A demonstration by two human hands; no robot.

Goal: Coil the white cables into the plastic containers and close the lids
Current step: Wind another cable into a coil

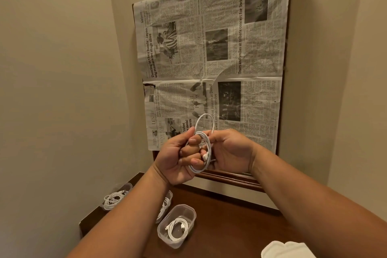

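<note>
1. A person held a white cable (206, 146) up in the air above a wooden table (240, 226). Behind it, a newspaper (209, 58) covered a framed panel on the wall.
2. The left hand (178, 157) was clenched around the gathered loops, with the thumb on top and the fingers curled through the coil. The right hand (230, 151) was also curled, gripping the strand beside the coil. One loose loop arched up between the two hands.
3. A connector (205, 156) lay against the lower part of the coil, near the left fingers.
4. Three clear containers stood on the table below, each holding a coiled cable and without a lid. They were a front container (167, 242), a far-left container (125, 185) at the table's corner, and a middle container (170, 197).
5. Likely risk: nothing tied the loops, so the springy coil could pop open if either grip eased. The loose upper loop might snag a finger. It might also leave the coil too wide for a tub, which would stop a lid from seating.
6. Another risk: lowering the arms could knock the open containers, which sat just beneath the left forearm (134, 211).
7. Hard to make out: the right fingertips were hidden behind the hand and coil, and the cable's other end could not be found. The left forearm covered most of the middle container. The white lids (287, 250) were cut off at the bottom edge, so their count was unclear. No empty container was in sight.
</note>
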